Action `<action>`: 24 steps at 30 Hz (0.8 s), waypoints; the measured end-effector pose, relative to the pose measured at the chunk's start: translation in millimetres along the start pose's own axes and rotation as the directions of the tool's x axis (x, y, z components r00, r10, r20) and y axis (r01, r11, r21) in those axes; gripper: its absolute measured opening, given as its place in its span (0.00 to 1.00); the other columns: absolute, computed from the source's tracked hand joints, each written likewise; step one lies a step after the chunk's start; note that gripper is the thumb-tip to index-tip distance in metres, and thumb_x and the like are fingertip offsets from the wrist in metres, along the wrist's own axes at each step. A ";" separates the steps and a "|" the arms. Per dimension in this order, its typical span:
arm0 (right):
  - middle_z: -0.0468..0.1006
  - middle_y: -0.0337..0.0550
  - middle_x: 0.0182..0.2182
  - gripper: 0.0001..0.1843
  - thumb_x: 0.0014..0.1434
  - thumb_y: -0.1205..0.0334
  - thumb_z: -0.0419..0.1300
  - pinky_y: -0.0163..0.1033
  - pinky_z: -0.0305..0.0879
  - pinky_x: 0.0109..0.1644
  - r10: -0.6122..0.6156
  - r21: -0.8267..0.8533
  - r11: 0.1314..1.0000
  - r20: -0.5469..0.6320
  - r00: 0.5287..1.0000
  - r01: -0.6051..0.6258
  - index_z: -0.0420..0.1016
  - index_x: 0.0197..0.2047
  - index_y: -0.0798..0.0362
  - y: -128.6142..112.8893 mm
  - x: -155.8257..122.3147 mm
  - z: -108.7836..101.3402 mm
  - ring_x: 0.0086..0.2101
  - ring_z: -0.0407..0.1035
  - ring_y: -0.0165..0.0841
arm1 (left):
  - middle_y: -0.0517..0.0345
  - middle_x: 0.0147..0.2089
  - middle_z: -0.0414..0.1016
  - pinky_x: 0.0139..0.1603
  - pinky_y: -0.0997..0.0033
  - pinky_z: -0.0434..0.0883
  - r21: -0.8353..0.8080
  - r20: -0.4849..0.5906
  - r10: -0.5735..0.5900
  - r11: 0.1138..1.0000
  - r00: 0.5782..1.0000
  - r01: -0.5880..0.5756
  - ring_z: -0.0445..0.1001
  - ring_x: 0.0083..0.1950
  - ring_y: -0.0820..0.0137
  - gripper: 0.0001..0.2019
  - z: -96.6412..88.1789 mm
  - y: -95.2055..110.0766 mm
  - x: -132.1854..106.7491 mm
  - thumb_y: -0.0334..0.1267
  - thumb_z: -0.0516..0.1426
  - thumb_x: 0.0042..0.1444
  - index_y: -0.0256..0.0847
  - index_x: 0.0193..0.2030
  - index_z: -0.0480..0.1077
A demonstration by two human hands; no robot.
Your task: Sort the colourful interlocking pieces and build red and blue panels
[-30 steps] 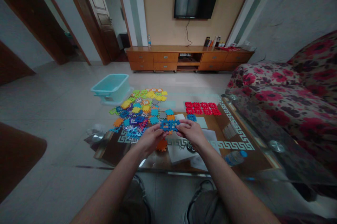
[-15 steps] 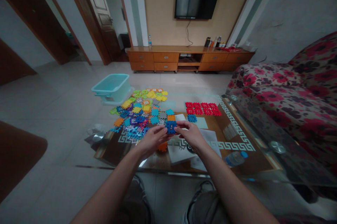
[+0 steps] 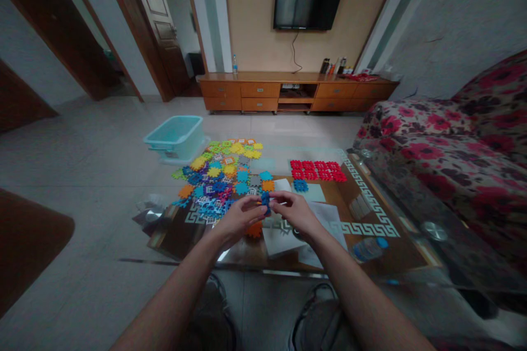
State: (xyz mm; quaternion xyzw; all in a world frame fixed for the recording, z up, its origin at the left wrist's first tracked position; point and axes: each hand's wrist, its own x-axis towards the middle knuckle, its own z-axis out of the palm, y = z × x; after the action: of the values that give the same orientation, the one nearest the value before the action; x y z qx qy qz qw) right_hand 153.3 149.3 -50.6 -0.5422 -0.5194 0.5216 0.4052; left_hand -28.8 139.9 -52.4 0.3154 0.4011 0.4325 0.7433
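Observation:
Between my two hands, over the front half of the glass table [image 3: 387,268], is a dark blue interlocking plastic tile [image 3: 265,202], seen nearly edge-on. My left hand [image 3: 242,216] pinches it from the left, and my right hand [image 3: 294,209] grips it from the right with fingertips over its top. Part of the tile is hidden by the fingers. Beyond my right hand lies another blue tile [image 3: 300,185], just below a block of red tiles [image 3: 318,170] set in two rows. An orange tile [image 3: 254,229] shows under my left hand.
Left on the table spreads a heap of mixed-colour tiles [image 3: 214,187]. A turquoise plastic tub [image 3: 175,139] stands behind it. Papers [image 3: 329,219] and a water bottle [image 3: 369,249] appear through the glass at right. A flowered sofa [image 3: 444,137] borders the right side.
The blue tile has turned between my hands from facing me to nearly edge-on. My fingers have shifted around it. The tiles on the table have stayed in place.

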 end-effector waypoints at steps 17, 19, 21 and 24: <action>0.73 0.46 0.49 0.33 0.48 0.69 0.65 0.41 0.68 0.47 -0.427 -0.362 0.815 0.152 0.891 0.452 0.68 0.59 0.48 -0.8 -9.7 2.2 0.41 0.68 0.34 | 0.56 0.38 0.77 0.44 0.71 0.74 0.013 -0.077 -0.036 0.999 0.996 0.037 0.78 0.35 0.74 0.22 -8.6 -6.1 9.3 0.37 0.73 0.41 0.39 0.41 0.69; 0.73 0.45 0.48 0.32 0.48 0.69 0.65 0.41 0.67 0.46 -0.424 -0.378 0.808 0.162 0.891 0.453 0.69 0.57 0.48 -2.8 -10.1 2.8 0.41 0.68 0.34 | 0.56 0.37 0.77 0.43 0.73 0.74 0.019 -0.078 -0.061 0.998 0.995 0.062 0.78 0.35 0.73 0.23 -6.9 -5.4 7.6 0.37 0.73 0.40 0.39 0.40 0.69; 0.73 0.45 0.47 0.30 0.48 0.70 0.65 0.40 0.67 0.45 -0.418 -0.388 0.806 0.163 0.894 0.448 0.71 0.56 0.48 -4.4 -10.3 3.6 0.40 0.68 0.34 | 0.55 0.36 0.77 0.41 0.73 0.74 0.021 -0.087 -0.075 0.997 0.993 0.077 0.77 0.35 0.73 0.23 -5.2 -4.6 5.7 0.38 0.74 0.39 0.38 0.39 0.69; 0.73 0.45 0.46 0.29 0.48 0.70 0.65 0.39 0.67 0.44 -0.419 -0.397 0.802 0.160 0.894 0.447 0.72 0.54 0.49 -5.7 -10.2 4.3 0.40 0.68 0.33 | 0.55 0.36 0.78 0.41 0.74 0.74 0.017 -0.092 -0.080 0.996 0.993 0.082 0.77 0.34 0.74 0.23 -4.0 -3.6 4.2 0.38 0.74 0.38 0.38 0.39 0.69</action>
State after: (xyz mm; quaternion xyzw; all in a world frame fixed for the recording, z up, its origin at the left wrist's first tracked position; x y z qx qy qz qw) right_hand 149.2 139.5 -44.1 -0.4670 -0.7426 0.3071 0.3691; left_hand -29.5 142.6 -58.6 0.2867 0.4515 0.4115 0.7380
